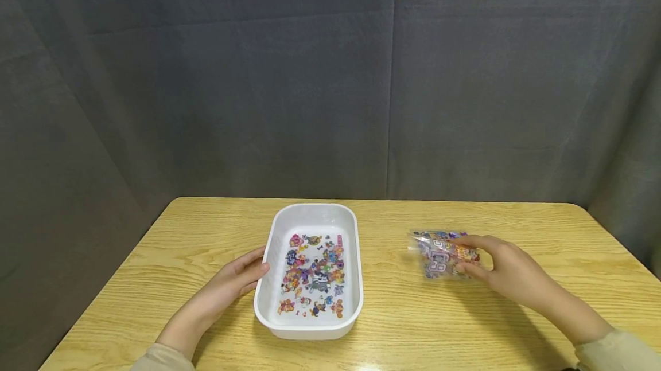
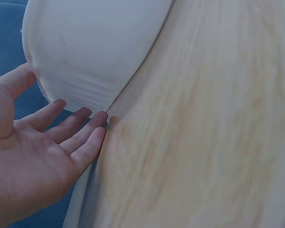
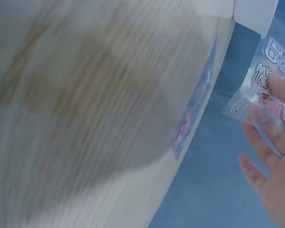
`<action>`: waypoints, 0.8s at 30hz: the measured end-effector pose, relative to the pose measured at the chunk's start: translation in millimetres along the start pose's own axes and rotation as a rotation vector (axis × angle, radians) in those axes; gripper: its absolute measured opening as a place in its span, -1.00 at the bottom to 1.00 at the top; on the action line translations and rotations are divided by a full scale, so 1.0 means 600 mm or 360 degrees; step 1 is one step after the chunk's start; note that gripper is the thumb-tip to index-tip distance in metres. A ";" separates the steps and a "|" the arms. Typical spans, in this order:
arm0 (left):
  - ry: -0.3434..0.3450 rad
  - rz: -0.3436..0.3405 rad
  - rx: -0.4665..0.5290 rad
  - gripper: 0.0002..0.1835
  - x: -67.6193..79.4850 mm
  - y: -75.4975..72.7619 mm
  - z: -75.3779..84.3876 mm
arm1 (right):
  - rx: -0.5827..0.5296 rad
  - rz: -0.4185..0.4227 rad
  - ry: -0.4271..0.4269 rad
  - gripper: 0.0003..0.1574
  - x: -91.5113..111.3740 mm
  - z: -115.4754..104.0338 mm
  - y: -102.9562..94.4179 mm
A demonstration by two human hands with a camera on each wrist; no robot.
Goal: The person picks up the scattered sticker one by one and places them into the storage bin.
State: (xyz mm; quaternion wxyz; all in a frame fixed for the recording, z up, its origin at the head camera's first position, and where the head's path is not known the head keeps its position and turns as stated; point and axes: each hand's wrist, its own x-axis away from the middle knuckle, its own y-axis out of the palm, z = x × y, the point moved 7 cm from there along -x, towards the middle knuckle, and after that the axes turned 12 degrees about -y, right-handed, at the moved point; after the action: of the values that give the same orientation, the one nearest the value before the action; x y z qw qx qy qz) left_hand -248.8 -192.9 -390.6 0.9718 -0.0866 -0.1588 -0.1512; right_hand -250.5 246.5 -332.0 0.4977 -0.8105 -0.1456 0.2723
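Note:
A white rectangular tray stands left of the table's middle, many small colourful cartoon stickers spread over its floor. My left hand holds its left side, thumb over the rim and fingertips against the outer wall. In the left wrist view the thumb's tip is hidden behind the rim. To the right, my right hand pinches a clear plastic wrapper printed with large letters and cartoon figures. Beneath the wrapper a colourful printed sheet lies on the table, partly covered in the head view.
The wooden table has rounded far corners. A dark grey cloth hangs behind it and along both sides. Bare wood separates the tray from the wrapper.

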 end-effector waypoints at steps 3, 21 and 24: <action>0.0005 0.0000 -0.0003 -0.29 -0.001 0.000 0.000 | -0.0011 0.0028 -0.0004 -0.37 -0.002 -0.009 -0.001; -0.0001 0.0002 0.0000 -0.29 0.000 0.000 0.001 | -0.0072 0.0175 -0.0158 -0.45 -0.020 -0.072 0.004; -0.0010 0.0004 0.0000 -0.29 0.000 0.000 0.000 | -0.0045 0.0188 -0.0192 -0.46 -0.023 -0.083 0.004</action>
State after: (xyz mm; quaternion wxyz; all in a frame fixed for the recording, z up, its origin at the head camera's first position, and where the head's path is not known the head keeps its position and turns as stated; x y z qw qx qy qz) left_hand -248.9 -192.8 -390.7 0.9715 -0.0872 -0.1618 -0.1498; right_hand -232.7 201.9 -312.3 0.4594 -0.8068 -0.1311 0.3476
